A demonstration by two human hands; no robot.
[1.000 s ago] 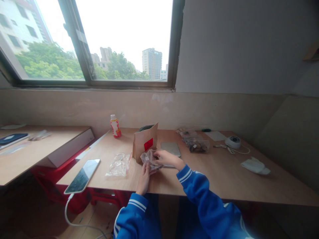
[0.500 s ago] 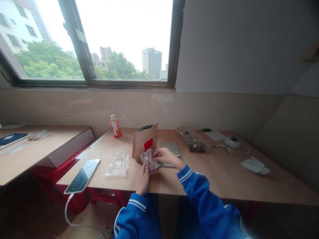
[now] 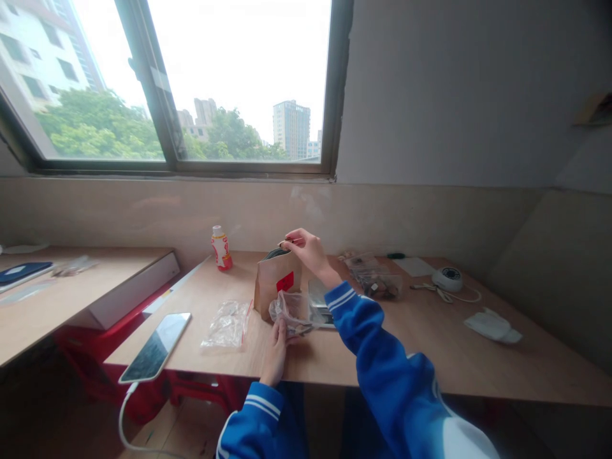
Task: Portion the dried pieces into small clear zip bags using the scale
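A brown paper bag (image 3: 268, 285) with a red label stands upright on the table, its top open. My left hand (image 3: 276, 350) is closed on a clear plastic bag (image 3: 292, 309) in front of it, which has small pieces inside that I cannot make out. At the mouth of the paper bag, my right hand (image 3: 308, 250) pinches a small dark item (image 3: 287, 241), too small to name. Behind the plastic bag lies a flat silvery device (image 3: 319, 294), partly hidden by my right sleeve.
To the left are another clear zip bag (image 3: 227, 325), a phone (image 3: 157, 347) on a charging cable, and a red-and-white bottle (image 3: 220, 247). Filled plastic bags (image 3: 375, 277), a white dome camera (image 3: 446, 278) and a crumpled white packet (image 3: 492, 326) lie to the right.
My right hand has come out of the plastic bag and risen to the paper bag's opening with a small dark item. My left hand keeps holding the plastic bag.
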